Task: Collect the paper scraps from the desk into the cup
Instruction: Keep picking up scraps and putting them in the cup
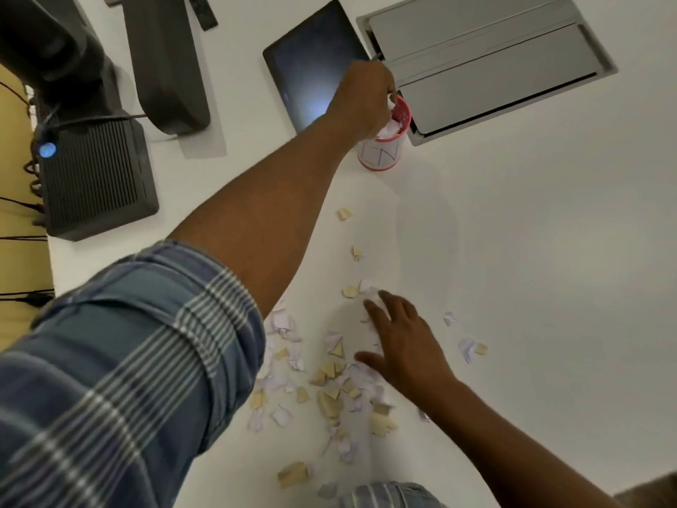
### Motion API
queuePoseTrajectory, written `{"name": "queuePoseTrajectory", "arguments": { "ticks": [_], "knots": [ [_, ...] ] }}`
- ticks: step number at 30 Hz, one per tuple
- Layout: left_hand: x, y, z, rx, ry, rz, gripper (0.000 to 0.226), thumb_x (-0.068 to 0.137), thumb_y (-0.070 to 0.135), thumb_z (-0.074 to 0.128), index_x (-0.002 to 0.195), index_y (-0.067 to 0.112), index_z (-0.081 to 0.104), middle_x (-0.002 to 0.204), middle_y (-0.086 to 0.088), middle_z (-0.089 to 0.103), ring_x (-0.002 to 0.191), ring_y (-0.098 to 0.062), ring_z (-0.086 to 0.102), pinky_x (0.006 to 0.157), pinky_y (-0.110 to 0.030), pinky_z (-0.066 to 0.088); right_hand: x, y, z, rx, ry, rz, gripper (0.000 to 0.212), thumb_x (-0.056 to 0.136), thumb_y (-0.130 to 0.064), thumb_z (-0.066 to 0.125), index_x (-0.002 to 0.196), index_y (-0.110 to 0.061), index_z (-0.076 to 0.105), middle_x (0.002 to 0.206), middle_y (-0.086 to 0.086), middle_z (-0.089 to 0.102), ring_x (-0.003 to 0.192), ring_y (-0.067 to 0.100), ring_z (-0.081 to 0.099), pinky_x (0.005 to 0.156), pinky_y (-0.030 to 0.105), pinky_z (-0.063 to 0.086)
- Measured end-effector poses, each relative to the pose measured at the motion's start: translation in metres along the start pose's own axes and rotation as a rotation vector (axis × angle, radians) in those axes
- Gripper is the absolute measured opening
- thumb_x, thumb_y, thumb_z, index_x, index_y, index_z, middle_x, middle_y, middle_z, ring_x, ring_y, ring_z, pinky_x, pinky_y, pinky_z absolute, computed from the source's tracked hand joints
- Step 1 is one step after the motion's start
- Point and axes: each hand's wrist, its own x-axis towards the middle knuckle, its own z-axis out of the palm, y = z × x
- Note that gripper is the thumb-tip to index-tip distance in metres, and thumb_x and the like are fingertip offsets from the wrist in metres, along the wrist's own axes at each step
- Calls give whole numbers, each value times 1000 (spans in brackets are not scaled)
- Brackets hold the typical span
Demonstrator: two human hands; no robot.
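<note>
A white cup (381, 150) with a pink rim and pink inside stands at the far middle of the white desk, with white scraps showing inside it. My left hand (366, 97) reaches out over the cup's mouth, fingers bunched downward on white paper scraps. Tan and white paper scraps (329, 379) lie scattered across the near middle of the desk. My right hand (399, 339) lies flat on these scraps with its fingers spread, touching white pieces near its fingertips.
A dark tablet (307, 71) lies left of the cup. A grey cable hatch (487, 64) is set into the desk behind it. Black monitor stands (165, 64) and a black box (99, 177) with a blue light sit at the left edge.
</note>
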Motion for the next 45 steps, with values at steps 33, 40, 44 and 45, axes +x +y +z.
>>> {"name": "queuePoseTrajectory", "arguments": {
  "ticks": [33,40,44,45],
  "knots": [
    [-198,-102,10,-195,188,-168,28,82,17,67,109,10,66,112,-8,66,102,-22,62,93,-31,48,38,-11,10,-120,-66,-64,109,71,-38,80,149,-20,5,152,8,10,129,29,25,83,36,52],
    [-316,-163,28,19,-212,-486,78,74,61,63,142,38,31,155,-7,22,141,-29,19,114,-44,24,36,-30,24,-262,-166,-279,103,70,-55,74,148,-22,15,152,10,14,130,31,27,95,41,43],
    [-346,-157,35,16,-381,-407,102,57,74,67,138,58,6,158,0,8,142,-27,11,107,-49,33,17,-38,32,-360,-194,-407,80,79,-46,70,142,-23,26,149,11,20,123,31,34,86,41,47],
    [-350,-153,38,53,-394,-375,103,57,73,68,138,57,5,157,1,7,141,-26,12,105,-49,35,11,-40,34,-356,-193,-423,69,83,-39,68,138,-20,31,147,12,24,120,31,36,80,41,50]
  ]
}}
